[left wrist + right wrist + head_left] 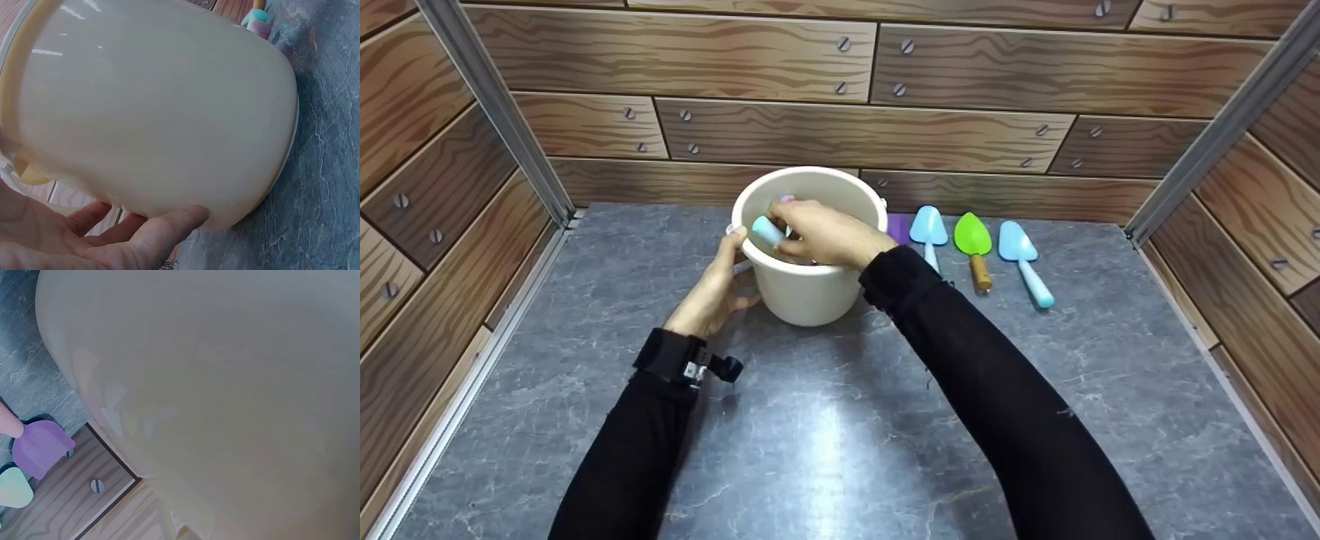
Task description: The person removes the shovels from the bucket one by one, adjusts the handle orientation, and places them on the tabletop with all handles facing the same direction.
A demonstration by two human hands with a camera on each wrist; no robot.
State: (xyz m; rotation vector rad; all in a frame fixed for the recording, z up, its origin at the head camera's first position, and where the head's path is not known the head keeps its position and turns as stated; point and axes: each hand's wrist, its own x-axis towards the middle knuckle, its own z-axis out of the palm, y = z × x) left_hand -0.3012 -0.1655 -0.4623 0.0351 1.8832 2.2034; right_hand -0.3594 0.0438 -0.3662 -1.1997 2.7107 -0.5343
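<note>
A cream bucket stands upright on the grey surface, in front of the back wall. My left hand holds its left side, thumb at the rim and fingers against the outer wall. In the left wrist view, the left hand's fingers lie along the bucket's side. My right hand reaches over the rim into the bucket, thumb and fingers around a light blue handle. The rest of that tool is hidden inside. Past the fingers, a bit of something pinkish purple shows in the bucket.
Right of the bucket lie a purple shovel, partly hidden in the head view, a light blue trowel, a green trowel with a brown handle, and another light blue trowel. Wood-patterned walls enclose the surface.
</note>
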